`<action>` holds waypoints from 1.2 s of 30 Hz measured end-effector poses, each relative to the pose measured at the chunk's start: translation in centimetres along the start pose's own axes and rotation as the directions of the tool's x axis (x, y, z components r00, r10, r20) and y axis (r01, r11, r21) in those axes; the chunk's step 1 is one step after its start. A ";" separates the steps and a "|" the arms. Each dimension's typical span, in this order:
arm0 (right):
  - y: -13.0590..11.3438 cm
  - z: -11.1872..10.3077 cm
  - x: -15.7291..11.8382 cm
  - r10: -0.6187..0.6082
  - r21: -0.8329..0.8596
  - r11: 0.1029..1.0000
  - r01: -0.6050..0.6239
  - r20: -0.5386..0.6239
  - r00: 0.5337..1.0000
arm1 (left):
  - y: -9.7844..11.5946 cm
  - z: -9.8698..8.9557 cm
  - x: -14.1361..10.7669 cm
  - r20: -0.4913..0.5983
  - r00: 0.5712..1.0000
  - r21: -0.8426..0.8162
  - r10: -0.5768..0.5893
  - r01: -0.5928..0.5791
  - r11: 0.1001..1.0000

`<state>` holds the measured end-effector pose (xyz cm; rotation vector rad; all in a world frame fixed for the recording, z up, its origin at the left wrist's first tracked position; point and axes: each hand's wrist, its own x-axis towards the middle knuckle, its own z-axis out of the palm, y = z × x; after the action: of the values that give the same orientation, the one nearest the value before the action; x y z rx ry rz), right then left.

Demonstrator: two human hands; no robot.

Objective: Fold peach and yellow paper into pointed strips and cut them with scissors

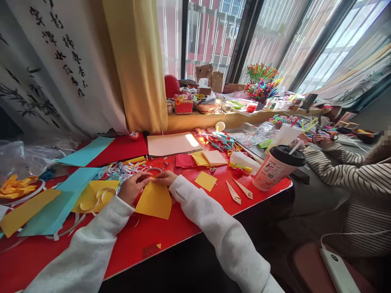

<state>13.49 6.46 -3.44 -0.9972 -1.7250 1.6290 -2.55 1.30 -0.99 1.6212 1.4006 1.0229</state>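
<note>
A square of yellow paper (155, 200) hangs just over the red table (171, 240), pinched at its top corner by both hands. My left hand (134, 187) grips the corner's left side with fingers closed. Close beside it, my right hand (166, 178) has its fingers closed on the same corner. Whether the corner is folded there is hidden by the fingers. A small yellow square (206, 181) lies right of my right hand, with two folded cream paper points (233, 192) farther right. Stacked yellow, red and cream paper squares (200, 158) sit behind.
A lidded drink cup (279, 167) with a straw stands at the table's right edge. Teal paper sheets (65, 199) and paper scraps cover the left. A glue stick (240, 167) lies near the cup. A person in a striped sleeve (339, 175) works at the right.
</note>
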 end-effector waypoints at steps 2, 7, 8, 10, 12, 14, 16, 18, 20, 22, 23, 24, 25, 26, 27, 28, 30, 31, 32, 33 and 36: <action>0.1 -0.2 0.1 -0.011 -0.056 0.998 0.010 -0.009 1.000 | -0.2 0.2 0.0 -0.052 0.998 0.037 0.041 -0.039 0.999; -0.2 -0.2 -0.5 -0.052 -0.233 0.972 0.032 -0.079 0.996 | -0.9 0.1 0.4 0.025 0.998 -0.149 -0.062 0.066 0.987; -0.3 -0.1 -0.7 -0.065 -0.275 0.961 0.036 -0.096 0.993 | -1.0 0.1 0.5 0.029 0.996 -0.198 -0.087 0.091 0.976; -0.7 0.0 -1.1 -0.091 -0.349 0.936 0.047 -0.112 0.990 | -1.1 0.1 0.6 0.006 0.994 -0.279 -0.112 0.110 0.954; -1.0 0.1 -1.3 -0.114 -0.405 0.912 0.065 -0.098 0.989 | -0.8 0.1 0.6 -0.006 0.992 -0.336 -0.128 0.118 0.934; -1.2 0.2 -1.4 -0.130 -0.444 0.892 0.088 -0.064 0.989 | -0.5 0.1 0.5 0.015 0.990 -0.354 -0.137 0.133 0.926; -1.2 0.3 -1.3 -0.140 -0.472 0.875 0.111 -0.026 0.990 | -0.3 0.0 0.4 0.029 0.990 -0.328 -0.137 0.138 0.934; -1.1 0.3 -1.2 -0.145 -0.489 0.862 0.129 0.005 0.989 | -0.2 -0.1 0.4 0.031 0.994 -0.278 -0.108 0.113 0.954; -0.8 0.4 -1.1 -0.147 -0.503 0.853 0.138 0.022 0.989 | -0.4 -0.3 0.5 0.063 0.996 -0.233 -0.070 0.083 0.969; -0.6 0.4 -1.1 -0.145 -0.520 0.843 0.138 0.029 0.989 | -0.6 -0.5 0.6 0.116 0.992 -0.212 -0.050 0.074 0.975; -0.5 0.4 -1.1 -0.142 -0.528 0.838 0.137 0.030 0.989 | -0.7 -0.5 0.7 0.137 0.990 -0.206 -0.046 0.073 0.976; -0.4 0.5 -1.1 -0.139 -0.535 0.834 0.134 0.032 0.990 | -0.8 -0.5 0.7 0.149 0.988 -0.199 -0.039 0.069 0.978; -0.4 0.5 -1.1 -0.136 -0.540 0.831 0.132 0.034 0.990 | -1.0 -0.5 0.7 0.151 0.988 -0.186 -0.028 0.057 0.981; -0.4 0.5 -1.1 -0.132 -0.545 0.828 0.130 0.036 0.991 | -1.1 -0.5 0.7 0.148 0.989 -0.157 -0.014 0.037 0.987; -0.5 0.5 -1.2 -0.129 -0.549 0.826 0.129 0.039 0.991 | -1.2 -0.5 0.6 0.141 0.990 -0.105 0.004 0.011 0.994; -0.5 0.6 -1.2 -0.125 -0.552 0.824 0.126 0.040 0.991 | -1.3 -0.6 0.6 0.132 0.991 -0.031 0.022 -0.018 0.999; -0.6 0.6 -1.1 -0.117 -0.555 0.823 0.119 0.039 0.992 | -1.5 -0.7 0.6 0.120 0.990 0.127 0.068 -0.083 0.988; -0.7 0.6 -1.1 -0.112 -0.555 0.824 0.115 0.039 0.993 | -1.6 -0.7 0.6 0.121 0.989 0.187 0.090 -0.112 0.976; -0.7 0.6 -1.1 -0.106 -0.554 0.825 0.111 0.041 0.993 | -1.7 -0.8 0.6 0.130 0.986 0.221 0.108 -0.135 0.966; -0.8 0.7 -1.0 -0.101 -0.553 0.826 0.109 0.044 0.994 | -1.8 -0.9 0.6 0.146 0.982 0.230 0.118 -0.149 0.962; -0.8 0.6 -1.0 -0.087 -0.551 0.828 0.104 0.057 0.995 | -1.9 -1.2 0.6 0.200 0.976 0.188 0.082 -0.120 0.975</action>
<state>13.48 5.29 -2.62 -1.1169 -2.2973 1.0911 -4.31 2.18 -2.18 1.9009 1.3346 0.7780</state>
